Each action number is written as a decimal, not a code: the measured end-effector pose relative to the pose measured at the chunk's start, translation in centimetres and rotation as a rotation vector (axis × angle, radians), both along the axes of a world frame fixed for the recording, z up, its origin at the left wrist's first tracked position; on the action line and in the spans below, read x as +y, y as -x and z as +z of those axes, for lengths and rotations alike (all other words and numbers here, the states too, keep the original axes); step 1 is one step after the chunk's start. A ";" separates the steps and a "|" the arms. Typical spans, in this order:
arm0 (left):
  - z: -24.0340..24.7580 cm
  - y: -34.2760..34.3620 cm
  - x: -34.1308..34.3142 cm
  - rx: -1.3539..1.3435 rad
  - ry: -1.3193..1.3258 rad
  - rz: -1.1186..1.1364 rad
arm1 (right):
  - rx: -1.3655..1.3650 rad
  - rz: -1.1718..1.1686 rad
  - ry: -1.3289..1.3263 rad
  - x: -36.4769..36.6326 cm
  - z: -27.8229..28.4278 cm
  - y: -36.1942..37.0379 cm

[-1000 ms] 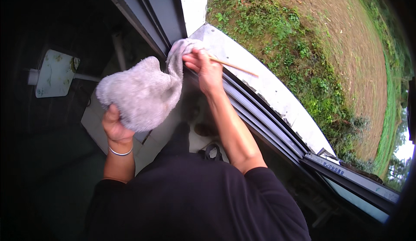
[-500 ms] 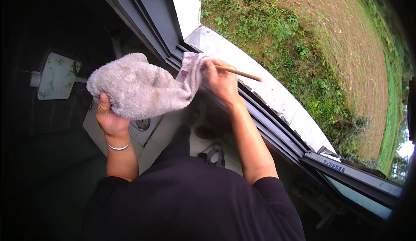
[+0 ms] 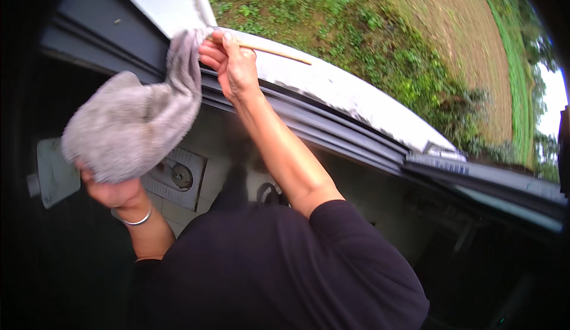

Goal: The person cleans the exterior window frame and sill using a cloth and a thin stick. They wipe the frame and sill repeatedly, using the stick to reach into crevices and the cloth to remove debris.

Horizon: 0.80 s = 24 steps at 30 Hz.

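Daylight upper right brightens the white ledge (image 3: 338, 92); indoors dim, cloth (image 3: 130, 128) blurred, edges bent.

A white windowsill (image 3: 332, 86), scuffed dark along its inner edge, stretches beside a grey sliding track (image 3: 320, 123) of parallel rails on the indoor side. A small pale piece (image 3: 443, 151), too blurred to identify, sits at the sill's right end, just above the window frame (image 3: 487, 174) standing along the track's right stretch. Below, pale tiles cover the shadowed floor (image 3: 212, 173), with a ribbed squat toilet (image 3: 169, 192) set into it and a dark-strapped shoe (image 3: 268, 194) resting nearby.
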<state>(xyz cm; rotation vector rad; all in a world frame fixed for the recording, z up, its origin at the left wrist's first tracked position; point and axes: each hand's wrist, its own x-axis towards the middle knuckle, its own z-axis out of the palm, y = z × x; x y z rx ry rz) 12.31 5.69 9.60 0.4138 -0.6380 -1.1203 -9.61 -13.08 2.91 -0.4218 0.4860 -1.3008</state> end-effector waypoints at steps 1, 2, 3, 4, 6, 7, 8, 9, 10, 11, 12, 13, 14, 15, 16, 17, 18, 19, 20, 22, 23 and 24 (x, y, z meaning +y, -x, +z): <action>1.1 -0.4 0.1 -0.027 0.013 0.024 | -0.107 -0.024 0.020 0.4 1.5 1.4; 2.1 -0.5 -0.1 -0.043 0.034 0.027 | -0.199 -0.056 0.052 1.0 3.0 3.3; 2.7 -0.5 -0.4 -0.055 0.050 0.033 | -0.226 -0.096 0.097 1.6 4.1 5.6; 3.3 -0.2 -0.8 -0.068 0.065 0.031 | -0.252 -0.136 0.143 2.5 4.9 8.4; 4.9 1.1 -1.3 -0.090 0.109 0.036 | -0.202 -0.244 0.192 4.9 6.1 13.8; 5.7 2.4 -1.8 -0.104 0.130 0.030 | -0.190 -0.304 0.232 6.4 6.4 16.7; 6.4 4.1 -2.0 -0.117 0.146 0.023 | -0.175 -0.357 0.270 8.1 6.9 19.5; 6.4 5.9 -2.2 -0.137 0.158 0.024 | -0.114 -0.429 0.280 9.9 7.3 21.9; 6.9 8.0 -2.3 -0.152 0.169 0.019 | -0.048 -0.508 0.294 12.0 8.2 24.4; 6.7 10.6 -2.4 -0.206 0.177 0.031 | 0.065 -0.606 0.294 14.1 8.7 26.7; 6.3 13.1 -2.3 -0.288 0.180 0.062 | 0.175 -0.692 0.294 15.9 8.8 28.7; 5.8 15.8 -2.3 -0.378 0.192 0.091 | 0.361 -0.795 0.290 17.8 9.1 30.5; 5.3 18.7 -2.1 -0.321 0.164 -0.019 | 0.545 -0.887 0.281 19.5 8.8 32.0; 4.8 21.9 -2.3 -0.053 0.045 -0.340 | 0.804 -0.960 0.190 21.4 7.8 33.7; 5.0 24.0 -2.4 0.209 -0.075 -0.641 | 1.050 -1.012 0.096 22.7 7.3 34.8; 3.4 25.0 -2.5 0.246 -0.175 -0.642 | 1.197 -0.961 0.037 23.3 6.1 35.5; 1.4 26.0 -2.5 0.287 -0.274 -0.643 | 1.415 -0.892 -0.074 23.5 4.6 36.1; -0.1 26.8 -2.5 0.329 -0.276 -0.725 | 1.645 -0.843 -0.004 23.3 3.3 36.4; -1.1 27.5 -2.5 0.374 -0.272 -0.815 | 1.875 -0.791 0.070 22.9 2.3 36.6; -2.4 28.4 -2.4 0.379 -0.344 -0.786 | 2.128 -0.750 0.182 21.7 0.5 37.5; -2.8 28.1 -2.4 0.366 -0.357 -0.762 | 2.256 -0.588 0.186 20.9 0.4 37.4; -3.1 27.9 -2.3 0.353 -0.371 -0.739 | 2.154 -0.531 0.116 20.8 0.7 37.0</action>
